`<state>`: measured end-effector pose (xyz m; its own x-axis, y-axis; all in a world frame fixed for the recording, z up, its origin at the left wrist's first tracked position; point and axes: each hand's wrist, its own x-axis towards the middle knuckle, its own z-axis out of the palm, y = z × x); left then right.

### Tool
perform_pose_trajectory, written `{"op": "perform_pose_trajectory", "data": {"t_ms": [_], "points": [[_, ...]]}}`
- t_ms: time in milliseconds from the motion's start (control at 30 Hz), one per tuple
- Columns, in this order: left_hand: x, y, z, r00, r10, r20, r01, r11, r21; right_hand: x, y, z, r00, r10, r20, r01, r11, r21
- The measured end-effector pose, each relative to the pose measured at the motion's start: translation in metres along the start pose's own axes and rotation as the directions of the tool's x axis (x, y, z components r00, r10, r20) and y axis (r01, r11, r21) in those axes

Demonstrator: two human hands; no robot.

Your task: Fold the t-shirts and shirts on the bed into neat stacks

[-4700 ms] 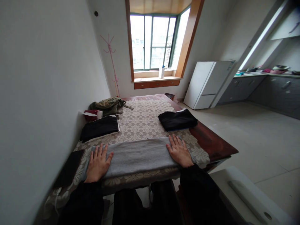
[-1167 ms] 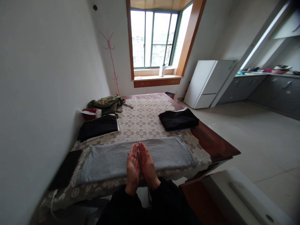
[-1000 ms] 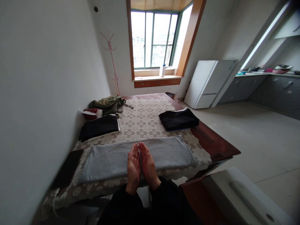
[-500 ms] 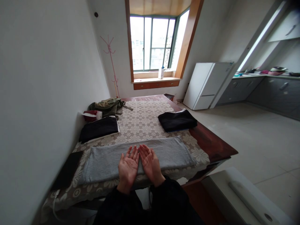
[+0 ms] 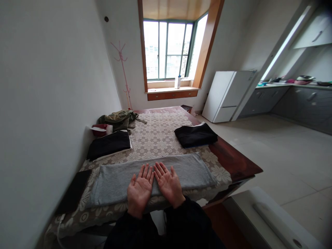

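Observation:
My left hand [image 5: 140,188] is open, palm up, with nothing in it. Beside it my right hand [image 5: 168,182] is also open and palm up, its fingertips close to those of the left. Both are over the near edge of a folded grey cloth [image 5: 111,181], which lies as a long flat strip across the table. Whether the hands touch the cloth I cannot tell. Beyond it lie a folded black cloth [image 5: 110,145] on the left and another folded black cloth [image 5: 195,135] on the right.
A floral tablecloth [image 5: 153,135] covers much of the dark red table [image 5: 237,159]. At the left edge lies a flat black device [image 5: 74,192] with a white cable. A green bag [image 5: 118,119] and a red tissue pack [image 5: 100,130] stand by the wall. A white box-like unit [image 5: 269,214] is at the lower right.
My hands have drawn slightly apart at the wrists and the fingers have spread a little; both palms still face up. The cloths have not moved.

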<state>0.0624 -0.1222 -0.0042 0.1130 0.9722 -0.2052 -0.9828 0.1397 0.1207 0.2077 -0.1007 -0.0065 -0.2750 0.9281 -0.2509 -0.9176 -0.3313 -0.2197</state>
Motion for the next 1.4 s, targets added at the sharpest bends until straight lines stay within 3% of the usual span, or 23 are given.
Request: {"op": "perform_pose_trajectory", "data": {"t_ms": [867, 1167, 1400], "points": [[0.003, -0.003, -0.004, 0.999, -0.008, 0.032, 0.008, 1.0, 0.001, -0.004, 0.006, -0.001, 0.996, -0.062, 0.07, 0.067, 0.994, -0.081], [-0.003, -0.008, 0.004, 0.999, 0.002, 0.039, -0.005, 0.998, 0.067, -0.004, 0.011, -0.004, 0.989, -0.11, 0.096, 0.123, 0.981, -0.148], [-0.001, -0.007, -0.003, 0.998, 0.012, 0.069, -0.017, 0.997, 0.072, -0.004, 0.012, -0.003, 0.99, -0.118, 0.075, 0.128, 0.98, -0.155]]}}
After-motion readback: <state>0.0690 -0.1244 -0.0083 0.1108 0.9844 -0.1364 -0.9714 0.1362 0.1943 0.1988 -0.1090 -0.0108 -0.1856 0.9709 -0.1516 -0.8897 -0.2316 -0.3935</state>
